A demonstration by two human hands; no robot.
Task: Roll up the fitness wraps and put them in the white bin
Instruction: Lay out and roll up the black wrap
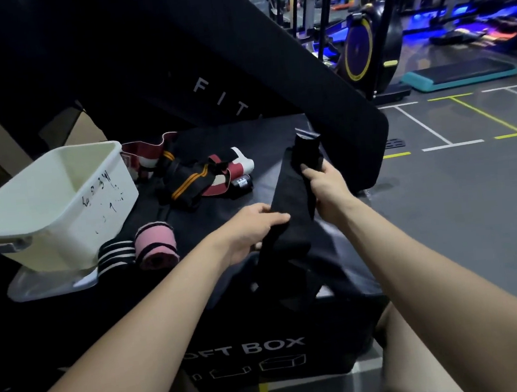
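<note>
head | right hand (325, 186) grips upper end of black fitness wrap (289, 199), near soft box (277, 143) right edge | left hand (251, 231) pinches its middle | white bin (61, 199) at left edge, tilted | pink rolled wrap (156, 245) and striped rolled wrap (116, 253) beside bin | unrolled wraps (198, 176) mid-top

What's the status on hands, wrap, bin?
Both hands grip the black wrap, left hand low, right hand high. Unrolled. White bin looks empty; pink roll beside it.
</note>
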